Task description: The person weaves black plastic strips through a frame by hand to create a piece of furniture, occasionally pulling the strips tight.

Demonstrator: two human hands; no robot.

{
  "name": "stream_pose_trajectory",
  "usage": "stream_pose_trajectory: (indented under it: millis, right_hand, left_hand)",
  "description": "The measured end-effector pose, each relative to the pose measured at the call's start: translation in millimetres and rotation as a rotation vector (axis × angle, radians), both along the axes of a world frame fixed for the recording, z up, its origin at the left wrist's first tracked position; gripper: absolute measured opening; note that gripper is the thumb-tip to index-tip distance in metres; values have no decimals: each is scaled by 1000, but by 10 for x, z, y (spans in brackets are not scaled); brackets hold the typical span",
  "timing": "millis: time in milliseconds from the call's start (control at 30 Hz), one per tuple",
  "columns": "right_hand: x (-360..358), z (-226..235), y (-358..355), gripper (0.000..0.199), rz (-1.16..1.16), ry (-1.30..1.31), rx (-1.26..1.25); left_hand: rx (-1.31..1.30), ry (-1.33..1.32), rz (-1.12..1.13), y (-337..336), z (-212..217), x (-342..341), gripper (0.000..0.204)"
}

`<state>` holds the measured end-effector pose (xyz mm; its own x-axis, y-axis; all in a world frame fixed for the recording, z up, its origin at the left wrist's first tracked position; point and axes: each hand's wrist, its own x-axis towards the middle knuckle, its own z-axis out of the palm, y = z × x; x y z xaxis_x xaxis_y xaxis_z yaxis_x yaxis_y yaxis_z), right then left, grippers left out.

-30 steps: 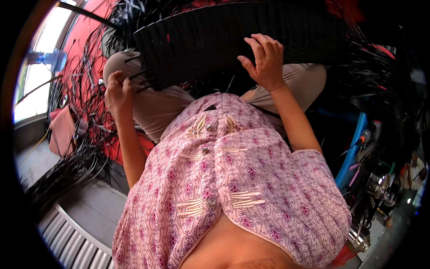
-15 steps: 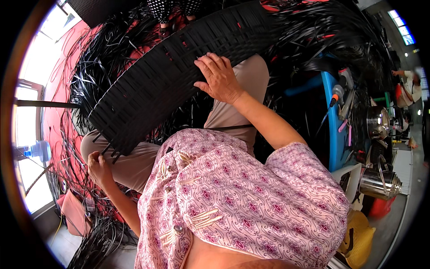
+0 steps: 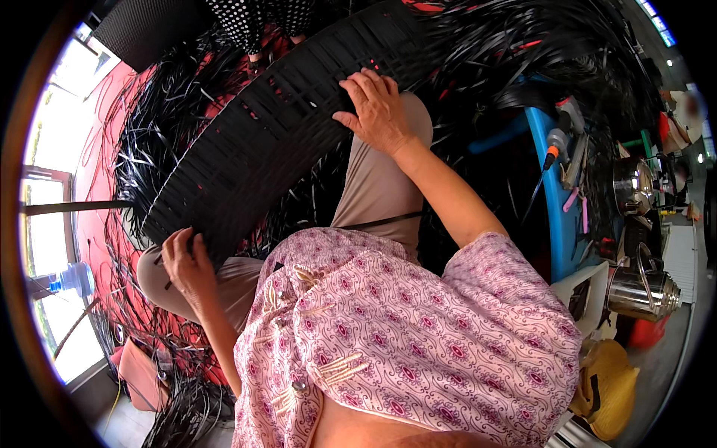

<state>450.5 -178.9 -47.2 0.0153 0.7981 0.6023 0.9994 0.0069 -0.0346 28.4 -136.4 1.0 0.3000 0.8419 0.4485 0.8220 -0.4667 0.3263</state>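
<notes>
A long, curved panel (image 3: pixel 246 142) woven from flat black strips lies across my lap and knees, from lower left to upper right. My right hand (image 3: pixel 377 112) rests on its near side by my right knee, fingers spread and thumb apart. At the panel's lower left end, above my left knee, my left hand (image 3: pixel 188 269) has its fingers bent over the edge. The left thumb sits on the side toward my lap. Small red patches show through gaps in the weave. The panel's underside is hidden.
Loose black strips (image 3: pixel 172 119) lie heaped on the red floor covering (image 3: pixel 104 142). Another person's dotted trouser legs (image 3: pixel 243 26) stand beyond the panel. To the right, a blue tray (image 3: pixel 545 172) holds an orange-and-grey screwdriver (image 3: pixel 554 145) and pink-handled scissors (image 3: pixel 579 205). Metal kettles (image 3: pixel 642 291) stand farther right.
My left hand has moved up and right, from beside the protruding strip ends onto the panel's end. My right hand has shifted slightly up the panel. The view has also shifted a little.
</notes>
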Motion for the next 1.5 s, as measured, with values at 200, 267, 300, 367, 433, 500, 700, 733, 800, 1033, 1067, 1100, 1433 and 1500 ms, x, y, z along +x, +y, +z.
stream_pose_trajectory:
  millis: [200, 267, 300, 367, 433, 500, 700, 733, 800, 1033, 1067, 1100, 1433, 1500]
  right_hand:
    - [133, 107, 17, 57, 43, 71, 79]
    - [307, 129, 72, 56, -7, 37, 88]
    - [390, 137, 85, 55, -30, 22, 91]
    - [517, 141, 65, 55, -53, 5, 43]
    - [616, 113, 29, 55, -61, -7, 17]
    - [649, 98, 16, 53, -89, -18, 33]
    - [853, 101, 28, 36, -70, 87, 170]
    - [950, 99, 76, 24, -118, 131, 264]
    - [1266, 138, 148, 14, -231, 195, 416]
    - [2603, 44, 226, 30, -550, 1393, 297]
    - [2677, 55, 216, 21, -462, 1504, 168]
    - [2727, 48, 227, 20, -405, 1558, 149]
    - [3209, 65, 627, 35, -82, 1438, -68]
    - [3413, 13, 715, 45, -122, 1301, -68]
  left_hand:
    - [60, 51, -96, -4, -227, 430, 32]
    - [106, 70, -91, -17, -284, 448, 34]
    - [104, 68, -88, -21, -322, 441, 35]
    - [100, 66, -81, -19, -388, 420, 37]
    - [94, 88, -68, -25, -423, 430, 38]
    - [92, 93, -61, -23, -447, 439, 40]
    - [136, 65, -60, 3, -533, 458, 40]
    - [141, 63, -57, 1, -540, 446, 40]
    - [142, 59, -53, -2, -548, 440, 39]
    - [135, 46, -53, 34, -570, 480, 39]
    - [136, 45, -47, 27, -573, 479, 39]
    - [133, 46, -44, 25, -564, 476, 39]
    - [120, 49, -53, 52, -593, 450, 41]
    - [127, 45, -64, 73, -604, 464, 41]
